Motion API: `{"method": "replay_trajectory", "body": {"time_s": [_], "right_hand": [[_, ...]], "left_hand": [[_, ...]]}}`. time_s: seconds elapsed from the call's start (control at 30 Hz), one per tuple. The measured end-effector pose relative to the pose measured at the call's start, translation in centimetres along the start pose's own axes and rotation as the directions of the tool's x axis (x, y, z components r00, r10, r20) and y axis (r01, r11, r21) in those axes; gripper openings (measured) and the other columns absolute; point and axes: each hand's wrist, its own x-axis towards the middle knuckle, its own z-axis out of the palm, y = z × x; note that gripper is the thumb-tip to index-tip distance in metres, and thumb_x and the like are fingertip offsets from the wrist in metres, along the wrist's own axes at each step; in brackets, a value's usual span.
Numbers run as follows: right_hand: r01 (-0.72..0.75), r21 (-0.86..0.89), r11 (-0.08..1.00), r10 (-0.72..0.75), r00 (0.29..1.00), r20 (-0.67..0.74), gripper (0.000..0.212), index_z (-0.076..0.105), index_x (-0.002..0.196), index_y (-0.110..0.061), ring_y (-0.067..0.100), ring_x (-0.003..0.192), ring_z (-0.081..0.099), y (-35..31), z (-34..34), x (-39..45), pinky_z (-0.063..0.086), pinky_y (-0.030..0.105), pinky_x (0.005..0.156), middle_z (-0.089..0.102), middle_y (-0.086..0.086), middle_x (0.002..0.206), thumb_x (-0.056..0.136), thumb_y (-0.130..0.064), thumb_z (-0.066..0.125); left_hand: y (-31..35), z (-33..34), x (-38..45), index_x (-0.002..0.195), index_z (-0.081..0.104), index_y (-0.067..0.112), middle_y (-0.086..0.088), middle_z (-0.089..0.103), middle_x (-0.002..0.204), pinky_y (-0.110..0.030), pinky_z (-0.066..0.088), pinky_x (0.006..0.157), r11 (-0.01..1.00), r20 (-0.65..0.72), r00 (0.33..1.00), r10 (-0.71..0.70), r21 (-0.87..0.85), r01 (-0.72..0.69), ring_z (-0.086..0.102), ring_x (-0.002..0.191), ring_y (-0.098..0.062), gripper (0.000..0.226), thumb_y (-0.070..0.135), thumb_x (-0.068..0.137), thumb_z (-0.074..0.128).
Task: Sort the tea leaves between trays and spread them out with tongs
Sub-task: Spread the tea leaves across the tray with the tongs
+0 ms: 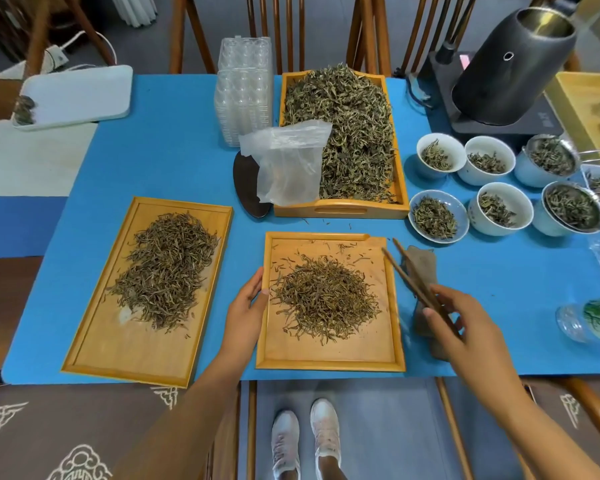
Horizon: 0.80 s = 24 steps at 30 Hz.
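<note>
A small wooden tray (329,362) lies at the table's near edge with a heap of brown tea leaves (324,296) in its middle. My left hand (245,304) grips that tray's left rim. My right hand (456,327) holds brown wooden tongs (411,277) just right of the tray, their tips pointing over its upper right corner. To the left lies a longer wooden tray (118,355) bearing a spread of tea leaves (165,266). Behind stands a deep wooden tray (340,211) piled with greener leaves (347,129).
A clear plastic bag (284,161) drapes over the deep tray's left side, beside a dark oval dish (248,192) and stacked clear plastic containers (245,81). Several white bowls of leaves (496,207) crowd the right, near a black machine (506,67). A white tray (80,95) sits far left.
</note>
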Motion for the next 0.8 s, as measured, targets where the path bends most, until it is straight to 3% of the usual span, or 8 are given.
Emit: {"method": "replay_trajectory", "body": {"time_s": [0.07,0.2,0.33,0.53,0.8], "right_hand": [[0.069,-0.026,0.997,-0.066,0.994,0.082,0.031,0.057,0.117,-0.020,0.002,0.086,0.051,-1.3,0.4,-0.7,0.036,0.000,0.076,0.055,-0.006,0.097,0.086,-0.016,0.060],[0.193,-0.104,0.976,-0.165,0.959,0.230,0.033,0.055,0.121,-0.016,0.016,0.094,0.053,-2.7,1.5,-1.6,0.040,0.023,0.082,0.056,-0.002,0.098,0.088,-0.015,0.058],[0.267,-0.176,0.947,-0.204,0.929,0.309,0.033,0.056,0.121,-0.009,0.024,0.092,0.055,-3.1,2.8,-1.9,0.038,0.025,0.082,0.061,0.008,0.099,0.088,-0.011,0.058],[0.271,-0.233,0.934,-0.174,0.915,0.365,0.035,0.054,0.124,-0.008,0.025,0.094,0.054,-2.7,4.6,-1.7,0.034,0.023,0.082,0.060,0.010,0.101,0.090,-0.011,0.054],[0.252,-0.253,0.934,-0.158,0.927,0.341,0.035,0.055,0.123,-0.002,0.033,0.088,0.055,-3.1,5.4,-0.7,0.044,0.037,0.079,0.060,0.016,0.095,0.088,-0.006,0.056]], "left_hand": [[-0.1,0.0,0.0,0.136,0.043,0.034,0.010,0.042,0.141,-0.023,0.030,0.102,1.000,0.003,1.000,0.000,0.003,0.000,0.037,0.124,-0.001,0.043,0.019,0.096,0.049],[-0.3,0.0,0.1,0.135,0.043,0.036,0.013,0.042,0.139,-0.022,0.030,0.101,1.000,0.005,1.000,0.004,-0.003,-0.004,0.037,0.125,0.000,0.043,0.019,0.096,0.049],[-0.4,-0.1,0.2,0.136,0.043,0.034,0.013,0.042,0.141,-0.022,0.030,0.102,1.000,0.001,1.000,0.003,-0.009,-0.003,0.039,0.125,-0.002,0.043,0.018,0.096,0.049],[-0.2,-0.1,0.0,0.137,0.042,0.033,0.017,0.041,0.136,-0.022,0.029,0.102,1.000,0.011,1.000,0.013,0.000,-0.013,0.036,0.123,0.002,0.044,0.018,0.097,0.048],[-0.2,0.0,-0.1,0.138,0.042,0.031,0.020,0.041,0.132,-0.019,0.030,0.099,1.000,0.000,1.000,0.022,-0.005,-0.022,0.037,0.121,0.004,0.043,0.019,0.096,0.049]]}}
